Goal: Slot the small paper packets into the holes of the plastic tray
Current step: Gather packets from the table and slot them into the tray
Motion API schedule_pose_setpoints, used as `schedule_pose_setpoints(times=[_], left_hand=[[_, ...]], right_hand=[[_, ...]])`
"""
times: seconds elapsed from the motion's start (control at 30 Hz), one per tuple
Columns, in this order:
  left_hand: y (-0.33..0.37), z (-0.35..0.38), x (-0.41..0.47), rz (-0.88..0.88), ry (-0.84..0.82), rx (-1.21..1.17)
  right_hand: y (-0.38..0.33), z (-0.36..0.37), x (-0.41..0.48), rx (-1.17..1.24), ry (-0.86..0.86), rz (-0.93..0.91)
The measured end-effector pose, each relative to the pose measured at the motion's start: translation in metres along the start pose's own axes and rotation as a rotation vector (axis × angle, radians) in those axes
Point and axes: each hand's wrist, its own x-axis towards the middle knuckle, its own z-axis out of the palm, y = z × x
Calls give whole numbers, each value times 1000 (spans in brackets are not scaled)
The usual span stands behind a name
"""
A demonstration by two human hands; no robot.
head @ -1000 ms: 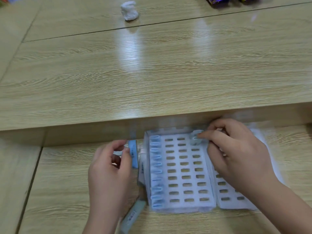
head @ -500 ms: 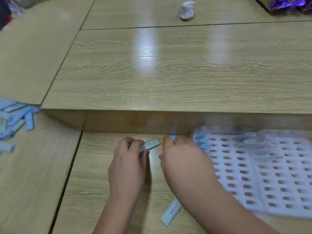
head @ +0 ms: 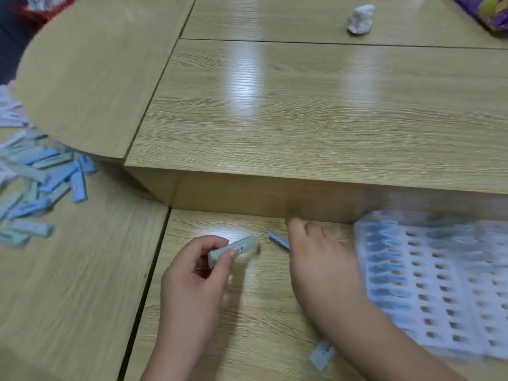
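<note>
Wood-grain table (head: 302,119): pale laminate on two levels; a raised far slab steps down to the near surface where both hands work.
Left hand (head: 192,276): near, left of centre; thumb and fingers are curled round a pale grey-green paper packet (head: 233,247), which is held at a slant with its free end pointing right.
Right hand (head: 321,259): just right of the left one and not touching it, back upward, fingers curled down; a slim blue paper packet (head: 279,240) sticks out to the left, pinched at its fingertips.
White plastic tray (head: 445,284): on the near table at the right, just beside the right hand and blurred; it has rows of small oblong holes.
Slotted blue packets (head: 382,270): they stand in the tray's left column; most other holes are unfilled.
Loose pale-blue packet (head: 321,353): flat on the near table, partly under the right forearm.
Heap of blue and pale-green packets (head: 41,174): on the lower table at the far left, well apart from the tray.
Crumpled white lump (head: 360,19): far, on the raised slab.
Purple wrapper (head: 492,15): far right corner, cut off by the picture's edge.
</note>
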Motion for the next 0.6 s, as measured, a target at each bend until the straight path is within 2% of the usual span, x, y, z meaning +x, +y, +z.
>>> schedule_pose_setpoints(times=[0.13,0.2,0.33,0.43,0.6], left_hand=[[19,-4,-6,22,-9,-127],[32,-1,-9,58,11,-151],[63,14,-24,121,9,-209],[79,36,-36,161,-20,-242],[94,87,-55,225,-117,-246]], right_hand=[[17,-6,-9,297,30,-40],[33,-19,-16,522,58,-53],[79,-48,-44,926,149,25],[120,-55,-66,965,264,86],[178,-48,-76,721,427,182]])
